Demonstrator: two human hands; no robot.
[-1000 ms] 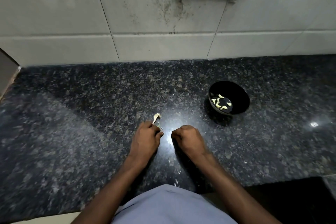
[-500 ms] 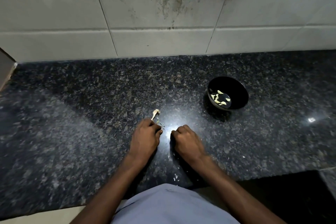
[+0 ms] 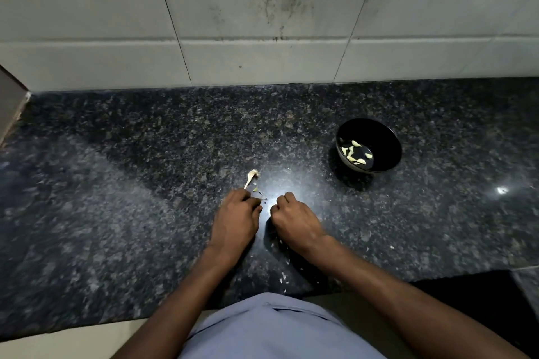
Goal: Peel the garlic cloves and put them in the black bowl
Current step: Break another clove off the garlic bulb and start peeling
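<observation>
Both fists, left hand (image 3: 235, 218) and right hand (image 3: 294, 220), are curling tight, hiding whatever they are holding; the garlic stem (image 3: 251, 178) and black bowl (image 3: 379, 137) are staying put.

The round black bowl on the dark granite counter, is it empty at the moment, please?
No, the round black bowl already holds several pale peeled garlic cloves.

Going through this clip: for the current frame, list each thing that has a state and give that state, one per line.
black bowl: upright on the counter, holding peeled cloves
peeled cloves: loose in the bowl's bottom
left hand: fingers curled, gripping a garlic stem
garlic stem: pale, sticking out beyond the left hand
right hand: fingers curled; contents hidden
peel scraps: scattered on the counter near its front edge
</observation>
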